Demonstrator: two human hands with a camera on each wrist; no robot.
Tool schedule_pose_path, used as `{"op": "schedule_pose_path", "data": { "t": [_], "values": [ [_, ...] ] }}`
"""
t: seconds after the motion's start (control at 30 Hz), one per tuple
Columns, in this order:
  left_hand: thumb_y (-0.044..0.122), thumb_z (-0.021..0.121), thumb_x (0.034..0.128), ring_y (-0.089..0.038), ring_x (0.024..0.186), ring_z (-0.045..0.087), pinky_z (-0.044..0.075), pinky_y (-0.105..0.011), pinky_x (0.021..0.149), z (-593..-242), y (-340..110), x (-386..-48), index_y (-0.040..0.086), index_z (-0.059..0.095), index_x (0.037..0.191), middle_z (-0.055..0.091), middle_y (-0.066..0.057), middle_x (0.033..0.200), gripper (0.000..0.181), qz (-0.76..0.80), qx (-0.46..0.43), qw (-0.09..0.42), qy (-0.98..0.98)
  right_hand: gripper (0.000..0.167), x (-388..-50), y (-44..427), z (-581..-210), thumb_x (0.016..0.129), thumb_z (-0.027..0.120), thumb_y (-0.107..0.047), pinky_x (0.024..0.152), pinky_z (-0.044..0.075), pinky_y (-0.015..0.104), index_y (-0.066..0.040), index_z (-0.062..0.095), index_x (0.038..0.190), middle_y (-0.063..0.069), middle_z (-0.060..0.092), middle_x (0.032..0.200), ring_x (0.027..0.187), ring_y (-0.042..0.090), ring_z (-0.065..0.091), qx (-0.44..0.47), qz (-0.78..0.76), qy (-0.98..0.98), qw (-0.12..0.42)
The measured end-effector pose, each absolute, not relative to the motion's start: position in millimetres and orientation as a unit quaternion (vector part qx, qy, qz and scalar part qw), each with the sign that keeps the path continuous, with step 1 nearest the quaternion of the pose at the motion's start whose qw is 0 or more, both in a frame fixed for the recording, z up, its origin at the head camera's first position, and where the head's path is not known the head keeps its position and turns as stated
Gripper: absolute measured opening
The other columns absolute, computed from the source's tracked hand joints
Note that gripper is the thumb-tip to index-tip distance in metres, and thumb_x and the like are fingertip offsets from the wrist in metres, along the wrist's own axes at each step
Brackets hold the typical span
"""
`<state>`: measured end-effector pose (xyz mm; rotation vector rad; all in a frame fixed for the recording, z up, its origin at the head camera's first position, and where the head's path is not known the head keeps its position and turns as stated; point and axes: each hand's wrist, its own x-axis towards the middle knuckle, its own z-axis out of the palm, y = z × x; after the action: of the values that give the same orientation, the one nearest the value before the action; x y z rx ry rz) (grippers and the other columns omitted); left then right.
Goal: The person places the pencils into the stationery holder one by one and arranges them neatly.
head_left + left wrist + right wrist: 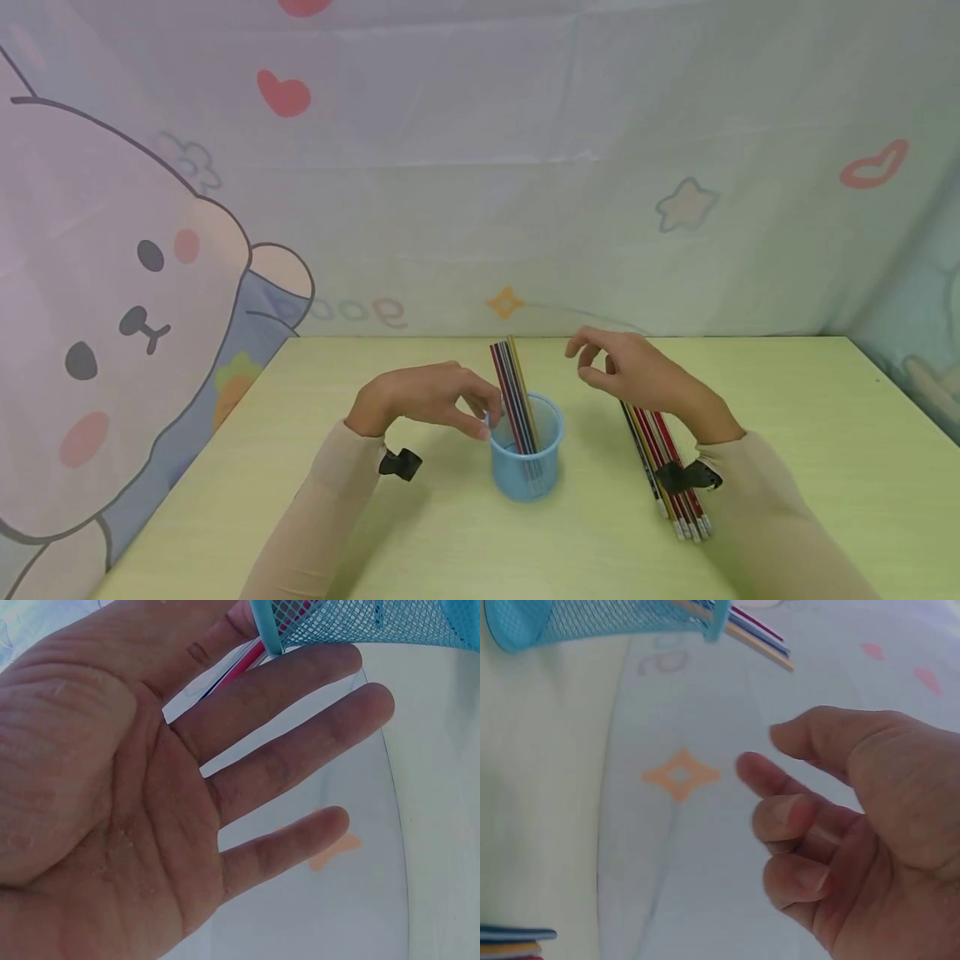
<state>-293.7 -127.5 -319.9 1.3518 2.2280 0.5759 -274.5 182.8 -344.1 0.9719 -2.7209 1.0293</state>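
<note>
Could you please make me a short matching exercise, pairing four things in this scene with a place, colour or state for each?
Column one
1. left hand
2. right hand
3. mesh cup
4. loose pencils

Column two
A. lying in a bunch on the table
B. raised in the air, holding nothing
C. light blue
D. fingers at the cup's rim

Right pairs: 1-D, 2-B, 3-C, 4-A

Lower left in the head view, a plain beige left sleeve [318, 517] is meeting a black, boxy wrist camera [402, 464]; lower right, a matching right sleeve [776, 512] is meeting a second camera [684, 477].
</note>
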Motion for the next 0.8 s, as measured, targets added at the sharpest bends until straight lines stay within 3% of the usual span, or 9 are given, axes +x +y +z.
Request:
{"op": "schedule_pose_path", "data": {
  "t": [0.2,0.37,0.67,0.8],
  "values": [
    [0.018,0.071,0.0925,-0.008,0.104,0.067,0.053,-0.030,0.092,-320,-128,-293,0.022,0.068,0.096,0.067,0.015,0.101,0.006,0.208,0.490,0.232,0.814,0.017,-278,201,-344,0.096,0.058,-0.005,0.068,0.052,0.033,-0.014,0.064,0.110,0.002,0.066,0.102,0.083,0.016,0.062,0.314,0.313,-0.896,-0.009],
    [0.018,0.071,0.0927,-0.008,0.103,0.067,0.052,-0.027,0.092,-321,-129,-293,0.022,0.068,0.096,0.067,0.014,0.101,0.006,0.210,0.493,0.230,0.812,0.018,-282,212,-349,0.095,0.057,-0.004,0.069,0.052,0.032,-0.013,0.065,0.107,0.001,0.065,0.100,0.085,0.016,0.061,0.305,0.295,-0.905,-0.022],
    [0.019,0.071,0.0926,-0.008,0.103,0.067,0.054,-0.037,0.094,-321,-129,-293,0.021,0.067,0.096,0.067,0.014,0.101,0.006,0.211,0.496,0.231,0.810,0.014,-287,223,-360,0.096,0.057,-0.004,0.069,0.051,0.033,-0.011,0.063,0.107,0.014,0.067,0.107,0.084,0.024,0.065,0.286,0.284,-0.909,-0.106],
    [0.020,0.071,0.0927,-0.008,0.103,0.067,0.053,-0.030,0.093,-321,-129,-293,0.022,0.067,0.097,0.067,0.015,0.101,0.006,0.208,0.498,0.229,0.810,0.014,-291,225,-367,0.094,0.058,-0.003,0.067,0.049,0.032,-0.009,0.063,0.105,0.013,0.067,0.107,0.082,0.021,0.063,0.285,0.278,-0.909,-0.126]
  ]
}}
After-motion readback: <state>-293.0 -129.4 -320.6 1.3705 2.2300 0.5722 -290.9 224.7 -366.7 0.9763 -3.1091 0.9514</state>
